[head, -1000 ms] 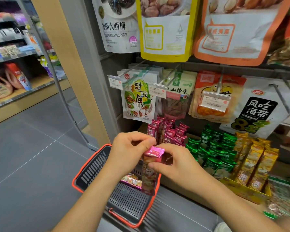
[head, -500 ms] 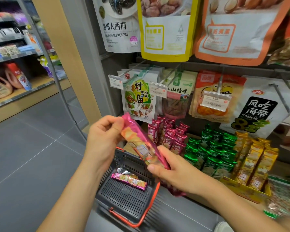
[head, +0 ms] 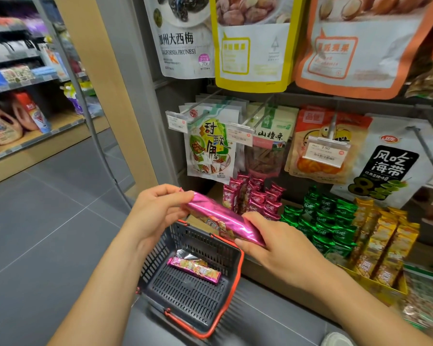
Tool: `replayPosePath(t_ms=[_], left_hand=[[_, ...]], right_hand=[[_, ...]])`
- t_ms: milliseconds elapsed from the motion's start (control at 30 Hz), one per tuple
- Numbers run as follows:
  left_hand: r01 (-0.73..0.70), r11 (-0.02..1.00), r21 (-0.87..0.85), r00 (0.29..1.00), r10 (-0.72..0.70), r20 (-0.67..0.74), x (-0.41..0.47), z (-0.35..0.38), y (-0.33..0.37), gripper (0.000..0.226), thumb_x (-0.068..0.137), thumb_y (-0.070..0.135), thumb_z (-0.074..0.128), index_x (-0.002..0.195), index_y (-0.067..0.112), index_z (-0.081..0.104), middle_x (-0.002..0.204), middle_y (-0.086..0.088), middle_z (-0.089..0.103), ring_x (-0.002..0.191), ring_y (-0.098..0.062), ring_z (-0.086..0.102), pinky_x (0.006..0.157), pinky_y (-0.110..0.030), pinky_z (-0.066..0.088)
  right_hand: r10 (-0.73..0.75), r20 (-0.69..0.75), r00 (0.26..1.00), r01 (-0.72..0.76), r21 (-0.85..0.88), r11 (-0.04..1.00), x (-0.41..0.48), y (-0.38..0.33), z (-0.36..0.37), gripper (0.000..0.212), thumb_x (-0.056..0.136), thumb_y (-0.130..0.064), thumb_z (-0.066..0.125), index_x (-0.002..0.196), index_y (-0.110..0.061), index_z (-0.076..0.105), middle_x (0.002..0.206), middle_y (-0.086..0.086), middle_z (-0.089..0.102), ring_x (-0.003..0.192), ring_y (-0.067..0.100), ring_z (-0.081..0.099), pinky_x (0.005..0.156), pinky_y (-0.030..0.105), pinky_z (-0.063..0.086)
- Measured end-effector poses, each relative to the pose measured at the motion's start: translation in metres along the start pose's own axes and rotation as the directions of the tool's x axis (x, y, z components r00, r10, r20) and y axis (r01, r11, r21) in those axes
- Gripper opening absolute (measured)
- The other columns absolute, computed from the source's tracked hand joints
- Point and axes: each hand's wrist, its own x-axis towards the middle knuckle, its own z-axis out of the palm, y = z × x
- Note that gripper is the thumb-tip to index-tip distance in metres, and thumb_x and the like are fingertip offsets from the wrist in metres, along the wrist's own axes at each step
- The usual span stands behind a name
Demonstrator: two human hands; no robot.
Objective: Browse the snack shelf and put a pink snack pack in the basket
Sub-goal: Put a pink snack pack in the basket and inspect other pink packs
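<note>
Both hands hold one long shiny pink snack pack [head: 223, 217], lying slantwise above the basket. My left hand [head: 158, 211] pinches its upper left end; my right hand [head: 273, 238] grips its lower right end. Below stands a dark grey basket [head: 160, 260] with red handles, and a second pink snack pack [head: 194, 268] lies flat on its floor. More pink packs [head: 253, 196] stand upright in a shelf box just behind my hands.
Green packs [head: 325, 221] and yellow packs [head: 383, 236] fill the shelf box to the right. Bags of dried fruit and seaweed hang on hooks above, with price tags [head: 325, 152] sticking out. Grey floor [head: 48, 221] lies to the left, with another shelf unit beyond.
The held pack went from hanging upright between my fingertips to lying slantwise with its plain pink side up. The basket's far end rose, showing the pack inside it.
</note>
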Motion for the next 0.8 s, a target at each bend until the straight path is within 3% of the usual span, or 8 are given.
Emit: replayPosePath(t_ms=[200, 367, 467, 600, 700, 800], left_hand=[[0.097, 0.973, -0.21, 0.987, -0.121, -0.104, 0.007, 0.001, -0.007, 0.004, 0.065, 0.008, 0.075, 0.061, 0.008, 0.076, 0.083, -0.015, 0.075, 0.08, -0.023, 0.074, 0.063, -0.026, 0.058], [0.088, 0.958, -0.272, 0.958, -0.156, -0.241, 0.018, -0.001, -0.015, 0.002, 0.087, 0.005, 0.065, 0.086, 0.003, 0.067, 0.081, -0.014, 0.075, 0.078, -0.023, 0.074, 0.062, -0.028, 0.06], [0.08, 0.986, -0.146, 0.952, -0.119, -0.284, 0.022, 0.001, -0.02, 0.006, 0.092, 0.012, 0.063, 0.089, 0.008, 0.066, 0.077, -0.009, 0.073, 0.071, -0.018, 0.071, 0.06, -0.024, 0.057], [0.045, 0.998, 0.049, 0.985, -0.036, -0.168, 0.019, 0.011, -0.024, 0.009, 0.096, 0.026, 0.058, 0.096, 0.022, 0.067, 0.083, -0.004, 0.072, 0.07, -0.015, 0.069, 0.058, -0.024, 0.052], [0.025, 0.988, 0.151, 1.0, -0.027, 0.008, 0.012, 0.017, -0.018, 0.017, 0.091, 0.042, 0.059, 0.097, 0.032, 0.071, 0.092, -0.005, 0.074, 0.081, -0.018, 0.07, 0.058, -0.024, 0.052], [0.028, 0.985, 0.17, 0.987, -0.055, 0.154, 0.008, 0.021, -0.014, 0.035, 0.071, 0.051, 0.071, 0.098, 0.029, 0.072, 0.095, -0.009, 0.074, 0.076, -0.02, 0.07, 0.06, -0.024, 0.054]], right_hand=[[-0.01, 0.057, 0.998, 0.002, 0.137, 0.991, 0.002, 0.008, -0.013, 0.039, 0.091, -0.05, 0.058, 0.128, -0.045, 0.044, 0.108, -0.019, 0.06, 0.092, 0.0, 0.056, 0.082, 0.029, 0.05], [0.049, 0.01, 0.999, -0.05, 0.284, 0.958, -0.001, 0.018, -0.031, 0.041, 0.089, -0.036, 0.066, 0.121, -0.056, 0.05, 0.1, -0.027, 0.063, 0.086, -0.006, 0.06, 0.072, 0.016, 0.047], [0.144, -0.102, 0.984, -0.09, 0.412, 0.907, -0.006, 0.02, -0.038, 0.045, 0.09, -0.027, 0.066, 0.124, -0.055, 0.053, 0.096, -0.034, 0.065, 0.076, -0.004, 0.064, 0.063, 0.011, 0.048], [0.271, -0.198, 0.942, -0.11, 0.578, 0.808, -0.01, 0.02, -0.041, 0.032, 0.09, -0.018, 0.065, 0.113, -0.04, 0.068, 0.082, -0.002, 0.074, 0.065, 0.014, 0.069, 0.061, 0.021, 0.057], [0.347, -0.213, 0.913, -0.101, 0.706, 0.701, -0.012, 0.022, -0.049, 0.026, 0.085, -0.015, 0.07, 0.104, -0.032, 0.073, 0.074, 0.004, 0.074, 0.061, 0.02, 0.07, 0.057, 0.021, 0.056], [0.45, -0.197, 0.871, -0.091, 0.835, 0.542, -0.013, 0.026, -0.057, 0.024, 0.074, -0.021, 0.073, 0.097, -0.025, 0.077, 0.072, 0.012, 0.073, 0.058, 0.022, 0.069, 0.053, 0.022, 0.056]])
